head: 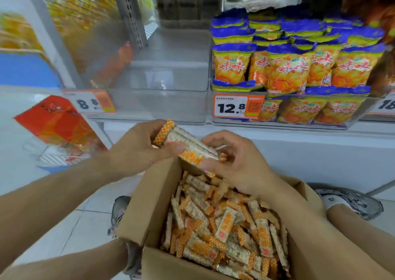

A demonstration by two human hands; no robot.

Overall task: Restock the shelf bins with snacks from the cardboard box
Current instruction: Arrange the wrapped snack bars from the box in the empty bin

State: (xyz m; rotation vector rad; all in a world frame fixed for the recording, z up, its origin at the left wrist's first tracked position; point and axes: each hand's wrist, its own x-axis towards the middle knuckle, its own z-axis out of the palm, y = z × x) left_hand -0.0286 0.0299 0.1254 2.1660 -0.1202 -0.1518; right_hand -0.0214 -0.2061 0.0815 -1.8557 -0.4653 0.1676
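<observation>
Head view: cardboard box (149, 205), flaps open, on the floor below the shelf, filled with loose orange-and-white wrapped snack bars (224, 222). Left hand (136, 149) and right hand (239, 162) both curl round one small bundle of bars (188, 145), held just above the box's far edge; each grip is closed on it, thumbs on top. Clear bin (162, 100) straight ahead on the shelf, tagged 8.8 (89, 103). Bin (288, 122) to its right, tagged 12.8 (232, 106), packed with purple-and-yellow chip bags (286, 68). Red package (57, 121) at lower left, blurred. Shoes show on the tiled floor either side of the box.
</observation>
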